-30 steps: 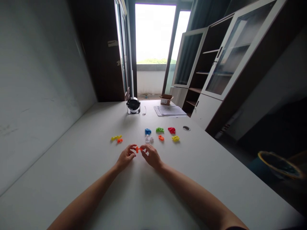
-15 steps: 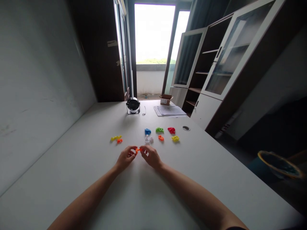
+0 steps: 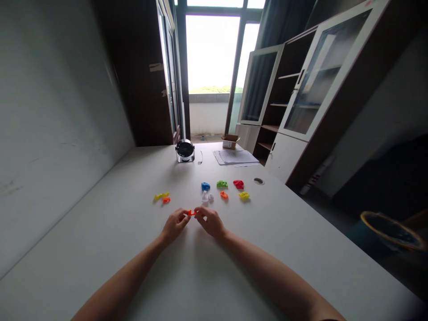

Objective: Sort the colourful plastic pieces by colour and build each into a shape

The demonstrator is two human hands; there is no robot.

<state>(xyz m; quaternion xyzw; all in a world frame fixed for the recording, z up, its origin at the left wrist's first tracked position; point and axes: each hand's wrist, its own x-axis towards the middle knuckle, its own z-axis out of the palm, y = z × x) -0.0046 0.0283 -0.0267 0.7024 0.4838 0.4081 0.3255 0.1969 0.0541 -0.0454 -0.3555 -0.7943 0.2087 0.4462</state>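
Observation:
Between my two hands is a small orange plastic piece [image 3: 191,213], pinched from both sides just above the white table [image 3: 180,272]. My left hand [image 3: 175,224] grips its left end with thumb and fingers. On its right end close the fingertips of my right hand [image 3: 210,220]; they cover part of it. Just beyond the right hand lie white plastic pieces [image 3: 205,197]. A yellow piece [image 3: 161,196] and another orange piece [image 3: 166,200] lie close together, ahead of the left hand and to its left.
Farther right are piles of blue [image 3: 205,186], green [image 3: 222,184], red [image 3: 238,184], orange [image 3: 224,195] and yellow [image 3: 244,196] pieces. A round black device [image 3: 185,150], papers [image 3: 236,157] and an open cardboard box [image 3: 230,141] stand at the far edge. A cable hole [image 3: 258,181] is at right.
The orange piece has turned between my fingers and now lies more level. Both hands still pinch it. The camera view has tilted up slightly.

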